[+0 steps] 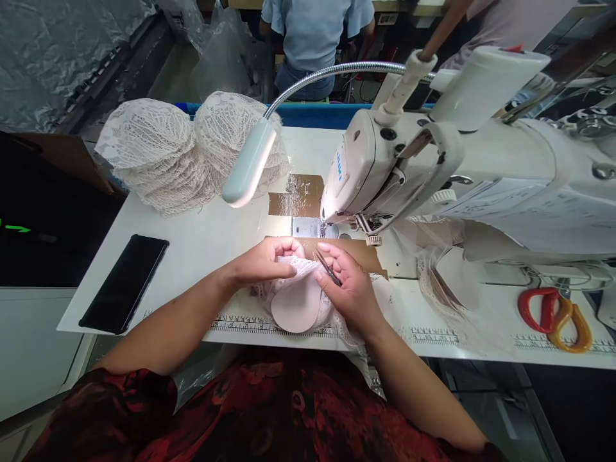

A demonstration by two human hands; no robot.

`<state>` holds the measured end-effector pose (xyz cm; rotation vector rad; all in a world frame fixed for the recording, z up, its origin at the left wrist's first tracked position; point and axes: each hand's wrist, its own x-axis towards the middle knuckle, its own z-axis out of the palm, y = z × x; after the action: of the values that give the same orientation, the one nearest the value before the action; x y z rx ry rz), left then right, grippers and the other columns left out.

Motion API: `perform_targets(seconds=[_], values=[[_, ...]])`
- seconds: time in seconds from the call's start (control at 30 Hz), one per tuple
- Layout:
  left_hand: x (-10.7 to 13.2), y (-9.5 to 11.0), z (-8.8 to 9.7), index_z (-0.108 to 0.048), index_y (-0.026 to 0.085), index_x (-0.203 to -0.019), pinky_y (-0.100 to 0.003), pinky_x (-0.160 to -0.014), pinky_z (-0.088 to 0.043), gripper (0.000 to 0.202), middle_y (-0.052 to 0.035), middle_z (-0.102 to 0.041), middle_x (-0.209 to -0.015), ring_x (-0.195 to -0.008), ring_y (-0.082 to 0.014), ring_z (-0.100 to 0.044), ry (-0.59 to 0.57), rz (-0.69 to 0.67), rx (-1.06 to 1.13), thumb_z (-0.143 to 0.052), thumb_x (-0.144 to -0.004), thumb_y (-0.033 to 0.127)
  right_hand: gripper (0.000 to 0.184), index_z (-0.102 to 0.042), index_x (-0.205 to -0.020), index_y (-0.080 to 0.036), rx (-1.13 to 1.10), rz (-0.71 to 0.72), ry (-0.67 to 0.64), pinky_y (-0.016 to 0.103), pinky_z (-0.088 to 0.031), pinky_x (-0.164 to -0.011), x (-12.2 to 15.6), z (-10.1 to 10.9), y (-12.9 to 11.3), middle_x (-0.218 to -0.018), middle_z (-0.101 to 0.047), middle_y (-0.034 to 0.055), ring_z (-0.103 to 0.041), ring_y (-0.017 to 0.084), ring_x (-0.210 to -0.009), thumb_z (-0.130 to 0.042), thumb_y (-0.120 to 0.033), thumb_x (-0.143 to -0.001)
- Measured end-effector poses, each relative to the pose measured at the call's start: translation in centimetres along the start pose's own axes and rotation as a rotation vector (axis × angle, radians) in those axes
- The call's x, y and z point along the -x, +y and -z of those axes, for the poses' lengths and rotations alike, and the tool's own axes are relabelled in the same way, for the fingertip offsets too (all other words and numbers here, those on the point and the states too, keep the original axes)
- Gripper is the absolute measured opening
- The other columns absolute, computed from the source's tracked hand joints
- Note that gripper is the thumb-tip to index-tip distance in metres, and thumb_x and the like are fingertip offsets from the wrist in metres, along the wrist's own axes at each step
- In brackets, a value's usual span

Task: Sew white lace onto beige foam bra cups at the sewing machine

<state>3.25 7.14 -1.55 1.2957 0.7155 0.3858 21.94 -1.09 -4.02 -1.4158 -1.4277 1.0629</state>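
Observation:
Just in front of the sewing machine (385,173), my left hand (269,260) pinches the edge of a white lace cup (296,305), whose smooth pale inside faces me. My right hand (349,289) grips small dark thread snips (328,266), their pointed tips beside the lace edge. Whether the right fingers also touch the lace, I cannot tell. More lace hangs below the right hand over the table's front edge.
Stacked lace cups (149,154) stand at the back left under a lamp (250,160). A black phone (124,282) lies left. Scissors (556,317) with red and orange handles and more lace pieces (447,276) lie right. A person (315,38) sits beyond the table.

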Motion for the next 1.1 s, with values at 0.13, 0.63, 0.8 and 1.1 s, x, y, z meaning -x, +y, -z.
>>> perform_targets(seconds=[0.13,0.63,0.8,1.1], values=[[-0.3,-0.5,-0.2,-0.060,0.012,-0.087,-0.024,-0.068,-0.044,0.030,-0.0049,-0.061,-0.087,-0.077,-0.0135,-0.056,-0.017,-0.015,-0.076,-0.074,-0.072,0.033,0.041,-0.054,-0.125,-0.023,0.065,0.105,0.071,0.034,-0.054,-0.081,0.1,-0.4,-0.3,-0.104,-0.070,0.0056,-0.068,0.018,-0.088,-0.059,-0.030,-0.084],[0.0,-0.8,-0.5,-0.070,0.012,-0.091,-0.023,-0.068,-0.051,0.026,-0.0051,-0.070,-0.085,-0.075,-0.0145,-0.064,0.180,0.010,0.109,-0.069,-0.080,0.036,0.035,-0.063,-0.119,-0.018,0.497,0.315,0.241,0.026,-0.055,-0.067,0.1,-0.3,0.0,-0.082,-0.068,0.0031,-0.063,0.014,-0.071,-0.055,-0.030,-0.088],[-0.1,-0.6,-0.6,-0.072,0.012,-0.093,-0.024,-0.069,-0.052,0.027,-0.0058,-0.072,-0.086,-0.075,-0.0155,-0.065,0.186,0.015,0.126,-0.071,-0.078,0.034,0.034,-0.063,-0.119,-0.016,0.536,0.343,0.264,0.025,-0.054,-0.067,0.1,-0.4,0.1,-0.086,-0.070,0.0049,-0.064,0.014,-0.072,-0.055,-0.029,-0.088],[0.0,-0.1,-0.9,-0.072,0.011,-0.090,-0.024,-0.069,-0.053,0.025,-0.0065,-0.072,-0.083,-0.074,-0.0160,-0.066,0.173,0.024,0.194,-0.072,-0.077,0.033,0.034,-0.063,-0.118,-0.016,0.551,0.356,0.269,0.026,-0.054,-0.066,0.0,-0.3,0.2,-0.086,-0.070,0.0056,-0.065,0.015,-0.072,-0.054,-0.029,-0.089]])
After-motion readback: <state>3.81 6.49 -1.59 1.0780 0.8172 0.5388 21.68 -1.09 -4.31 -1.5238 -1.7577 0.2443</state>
